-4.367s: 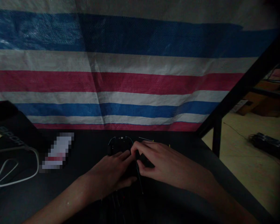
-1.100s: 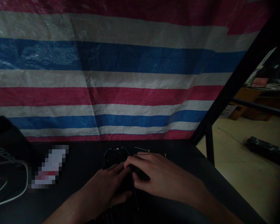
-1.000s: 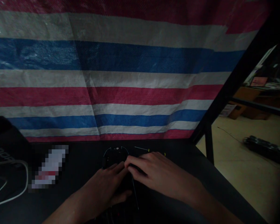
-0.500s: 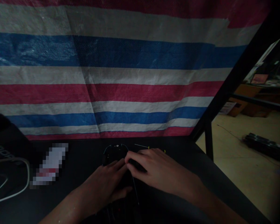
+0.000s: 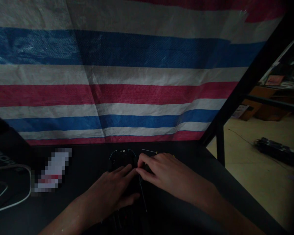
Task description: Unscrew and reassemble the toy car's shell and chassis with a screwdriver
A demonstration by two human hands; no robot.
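- Dim light covers a black bench (image 5: 88, 169), backed by a red, white and blue striped tarp (image 5: 112, 91).
- Right of the bench edge lie open floor (image 5: 254, 169) and a black frame post (image 5: 220, 143).
- White letters on a black bag (image 5: 2, 153) are too dark to read.
- Left hand (image 5: 112, 192) rests flat, fingers loose, on a small dark device (image 5: 121, 158); right hand (image 5: 161, 173) pinches a thin black wire (image 5: 143, 199) beside it.

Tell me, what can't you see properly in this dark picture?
- Dark object on the table: head view, too dim; the left hand covers its near part.
- Right hand fingertips: what they pinch is hidden.
- White thing: blurred out.
- White cord: cut off by the left edge.
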